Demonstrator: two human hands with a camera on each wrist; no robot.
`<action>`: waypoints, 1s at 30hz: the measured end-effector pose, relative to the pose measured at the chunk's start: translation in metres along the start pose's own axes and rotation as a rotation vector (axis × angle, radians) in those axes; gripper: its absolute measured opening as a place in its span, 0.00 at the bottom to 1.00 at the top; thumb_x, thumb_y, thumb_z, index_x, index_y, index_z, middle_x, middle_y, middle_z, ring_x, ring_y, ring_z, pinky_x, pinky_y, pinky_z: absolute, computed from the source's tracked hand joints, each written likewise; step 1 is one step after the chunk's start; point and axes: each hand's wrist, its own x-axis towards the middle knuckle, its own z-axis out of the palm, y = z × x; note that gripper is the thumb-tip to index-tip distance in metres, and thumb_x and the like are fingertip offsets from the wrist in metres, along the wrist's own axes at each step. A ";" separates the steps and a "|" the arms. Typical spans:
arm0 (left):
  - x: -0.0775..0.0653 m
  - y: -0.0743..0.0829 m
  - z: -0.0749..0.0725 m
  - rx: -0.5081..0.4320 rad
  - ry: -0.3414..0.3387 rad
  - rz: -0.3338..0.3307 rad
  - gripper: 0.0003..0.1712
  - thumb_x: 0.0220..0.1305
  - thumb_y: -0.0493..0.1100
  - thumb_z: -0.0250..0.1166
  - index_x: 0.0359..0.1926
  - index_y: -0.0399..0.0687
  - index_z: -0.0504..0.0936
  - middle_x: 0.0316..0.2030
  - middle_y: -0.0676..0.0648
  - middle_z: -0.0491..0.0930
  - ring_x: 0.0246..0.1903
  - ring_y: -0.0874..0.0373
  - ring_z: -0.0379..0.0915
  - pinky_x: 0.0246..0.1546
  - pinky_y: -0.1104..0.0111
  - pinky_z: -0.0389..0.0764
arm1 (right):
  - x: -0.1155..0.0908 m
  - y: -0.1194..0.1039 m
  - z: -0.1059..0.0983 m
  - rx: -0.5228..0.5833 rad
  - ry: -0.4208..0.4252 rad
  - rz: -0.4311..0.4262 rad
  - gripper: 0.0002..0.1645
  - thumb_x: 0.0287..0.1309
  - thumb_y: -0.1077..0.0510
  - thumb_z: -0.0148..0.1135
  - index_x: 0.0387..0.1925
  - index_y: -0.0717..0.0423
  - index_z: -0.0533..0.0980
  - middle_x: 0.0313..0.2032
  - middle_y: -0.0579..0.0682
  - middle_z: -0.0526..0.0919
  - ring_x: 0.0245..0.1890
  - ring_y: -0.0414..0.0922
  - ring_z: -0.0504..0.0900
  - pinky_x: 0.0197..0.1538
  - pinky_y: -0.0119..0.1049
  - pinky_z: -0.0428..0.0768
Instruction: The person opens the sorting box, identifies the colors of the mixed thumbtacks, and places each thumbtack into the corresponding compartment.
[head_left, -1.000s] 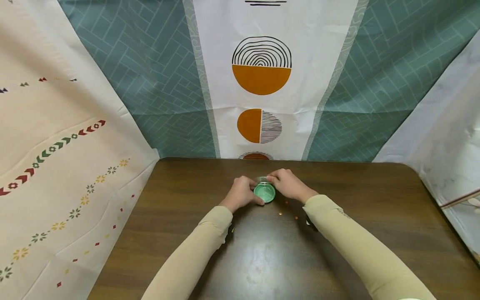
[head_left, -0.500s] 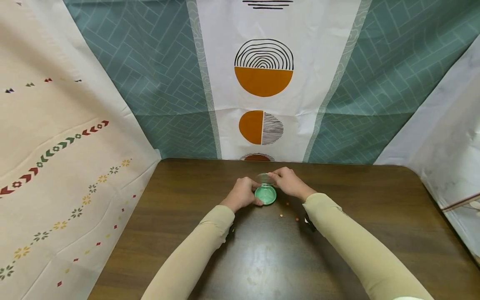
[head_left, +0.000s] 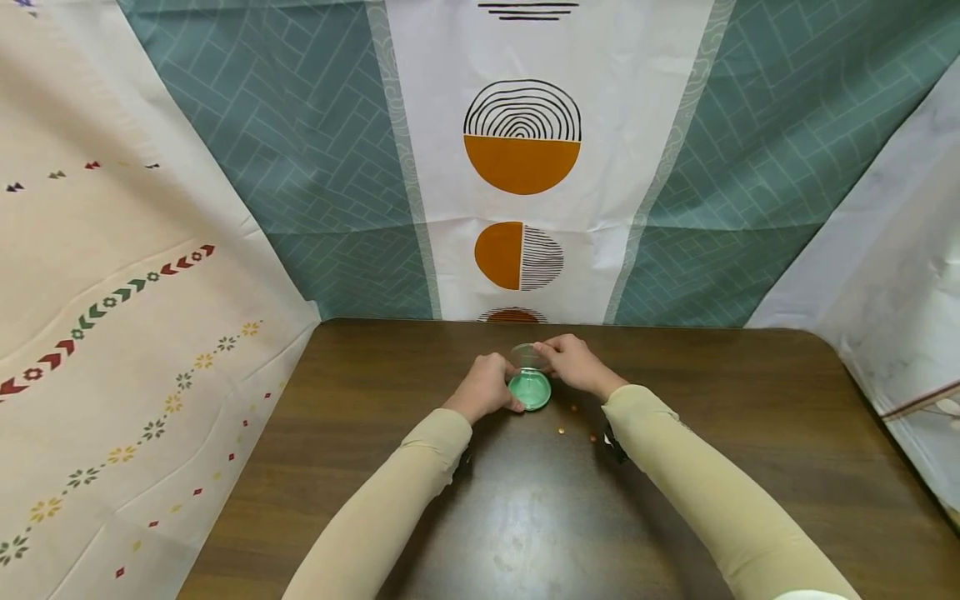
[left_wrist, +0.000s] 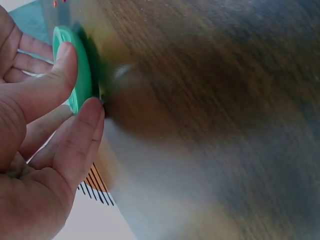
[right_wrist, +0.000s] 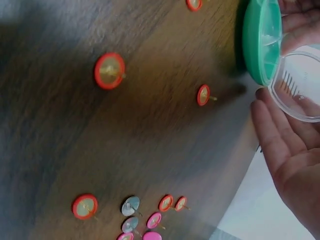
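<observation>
Both hands on a small round pin box at the middle of the worktop

The left hand [head_left: 486,388] pinches the rim of the green base [head_left: 529,390] between thumb and fingers; the right hand [head_left: 573,364] grips the clear lid [head_left: 527,357], tilted just above it — light, stiff, slick plastic, probably best held by its edges. Loose pushpins [right_wrist: 109,70] lie just beside the right hand — sharp

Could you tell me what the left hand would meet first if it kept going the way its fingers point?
The green lid: the left hand already grips its rim. Beyond it, probably the right hand.
</observation>
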 end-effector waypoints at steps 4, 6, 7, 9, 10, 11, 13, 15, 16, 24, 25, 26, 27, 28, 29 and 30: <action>0.001 0.000 0.001 0.008 -0.004 -0.009 0.37 0.29 0.49 0.81 0.48 0.46 0.83 0.44 0.54 0.80 0.46 0.59 0.71 0.43 0.71 0.71 | -0.006 0.003 0.002 -0.087 0.021 -0.055 0.26 0.71 0.47 0.43 0.58 0.61 0.71 0.54 0.56 0.74 0.43 0.49 0.79 0.44 0.38 0.76; 0.002 0.000 0.003 0.007 -0.007 -0.002 0.37 0.29 0.49 0.81 0.48 0.46 0.82 0.44 0.54 0.80 0.45 0.60 0.71 0.42 0.72 0.71 | -0.012 0.005 0.000 -0.159 0.059 -0.091 0.27 0.70 0.46 0.44 0.62 0.57 0.69 0.57 0.52 0.72 0.46 0.46 0.78 0.46 0.38 0.74; 0.003 -0.001 0.004 0.008 -0.009 0.003 0.38 0.29 0.49 0.81 0.48 0.46 0.82 0.44 0.54 0.80 0.46 0.60 0.71 0.43 0.72 0.71 | -0.015 0.007 -0.001 -0.189 0.084 -0.106 0.26 0.69 0.46 0.46 0.63 0.55 0.68 0.58 0.50 0.72 0.47 0.44 0.77 0.47 0.38 0.74; 0.004 -0.001 0.005 0.007 -0.012 0.012 0.38 0.30 0.50 0.81 0.48 0.46 0.82 0.45 0.55 0.79 0.46 0.60 0.71 0.43 0.71 0.71 | -0.022 0.010 -0.006 -0.264 0.143 -0.141 0.25 0.68 0.47 0.49 0.62 0.52 0.68 0.57 0.47 0.73 0.48 0.41 0.75 0.47 0.38 0.73; 0.004 -0.002 0.006 0.006 -0.013 0.015 0.38 0.30 0.50 0.81 0.49 0.47 0.82 0.45 0.55 0.79 0.47 0.60 0.71 0.44 0.71 0.71 | -0.026 0.012 -0.010 -0.298 0.168 -0.162 0.24 0.67 0.49 0.51 0.61 0.51 0.70 0.56 0.47 0.74 0.48 0.39 0.75 0.46 0.37 0.74; 0.004 -0.002 0.006 0.002 -0.012 0.017 0.38 0.30 0.50 0.81 0.49 0.47 0.82 0.45 0.55 0.79 0.47 0.60 0.70 0.44 0.71 0.70 | -0.030 0.013 -0.013 -0.330 0.187 -0.179 0.23 0.66 0.51 0.53 0.60 0.52 0.71 0.54 0.46 0.75 0.46 0.39 0.76 0.45 0.37 0.74; 0.004 -0.004 0.005 -0.012 -0.003 0.026 0.37 0.30 0.50 0.81 0.48 0.47 0.82 0.45 0.55 0.79 0.47 0.60 0.71 0.44 0.71 0.71 | -0.037 0.016 -0.020 -0.401 0.217 -0.210 0.19 0.64 0.54 0.56 0.55 0.52 0.75 0.49 0.46 0.78 0.42 0.37 0.76 0.41 0.35 0.75; 0.003 -0.006 0.004 -0.032 0.004 0.032 0.38 0.29 0.50 0.81 0.48 0.46 0.82 0.45 0.55 0.79 0.46 0.59 0.72 0.43 0.72 0.71 | -0.046 0.020 -0.027 -0.479 0.224 -0.235 0.15 0.61 0.56 0.59 0.50 0.53 0.78 0.45 0.45 0.80 0.40 0.37 0.77 0.40 0.35 0.75; 0.002 -0.007 0.003 -0.042 0.008 0.039 0.38 0.30 0.49 0.81 0.48 0.46 0.82 0.45 0.55 0.79 0.45 0.59 0.72 0.43 0.72 0.71 | -0.051 0.022 -0.029 -0.513 0.217 -0.240 0.14 0.60 0.57 0.59 0.47 0.54 0.80 0.43 0.45 0.81 0.38 0.37 0.77 0.39 0.35 0.75; 0.000 -0.008 0.000 -0.077 0.015 0.028 0.38 0.29 0.49 0.81 0.49 0.46 0.82 0.44 0.54 0.80 0.44 0.61 0.73 0.41 0.74 0.71 | -0.074 0.037 -0.030 -0.652 0.076 -0.217 0.06 0.56 0.58 0.62 0.37 0.50 0.82 0.33 0.39 0.79 0.26 0.34 0.74 0.38 0.34 0.74; 0.000 -0.008 0.000 -0.078 0.016 0.027 0.38 0.29 0.49 0.81 0.49 0.46 0.82 0.45 0.55 0.80 0.44 0.61 0.73 0.41 0.74 0.71 | -0.074 0.038 -0.029 -0.665 0.065 -0.228 0.05 0.56 0.58 0.63 0.36 0.49 0.82 0.32 0.38 0.79 0.29 0.33 0.74 0.38 0.34 0.74; 0.000 -0.007 0.000 -0.079 0.018 0.028 0.38 0.29 0.49 0.81 0.49 0.46 0.82 0.45 0.55 0.80 0.44 0.61 0.73 0.41 0.74 0.71 | -0.075 0.039 -0.027 -0.672 0.053 -0.234 0.05 0.56 0.57 0.63 0.35 0.49 0.82 0.31 0.37 0.79 0.30 0.33 0.74 0.37 0.34 0.74; 0.000 -0.007 0.000 -0.082 0.019 0.030 0.38 0.29 0.48 0.81 0.49 0.46 0.82 0.45 0.54 0.80 0.44 0.61 0.73 0.41 0.74 0.71 | -0.075 0.038 -0.026 -0.673 0.045 -0.235 0.04 0.56 0.57 0.63 0.34 0.48 0.81 0.31 0.36 0.78 0.30 0.33 0.74 0.37 0.33 0.74; 0.001 -0.007 0.000 -0.086 0.019 0.032 0.38 0.29 0.48 0.81 0.49 0.45 0.82 0.45 0.54 0.80 0.44 0.60 0.73 0.41 0.74 0.71 | -0.075 0.038 -0.024 -0.679 0.042 -0.238 0.03 0.56 0.56 0.63 0.32 0.47 0.81 0.30 0.34 0.78 0.31 0.33 0.74 0.37 0.33 0.74; 0.001 -0.007 0.000 -0.090 0.020 0.034 0.38 0.29 0.48 0.81 0.49 0.45 0.82 0.45 0.54 0.80 0.44 0.60 0.73 0.41 0.73 0.71 | -0.075 0.038 -0.023 -0.681 0.039 -0.228 0.02 0.56 0.55 0.63 0.32 0.46 0.81 0.29 0.33 0.77 0.30 0.33 0.74 0.36 0.32 0.73; 0.001 -0.007 0.000 -0.092 0.021 0.035 0.38 0.29 0.48 0.81 0.49 0.45 0.82 0.45 0.54 0.80 0.44 0.60 0.73 0.42 0.73 0.71 | -0.074 0.038 -0.021 -0.681 0.037 -0.222 0.02 0.56 0.54 0.63 0.31 0.46 0.81 0.28 0.33 0.76 0.29 0.33 0.73 0.36 0.32 0.73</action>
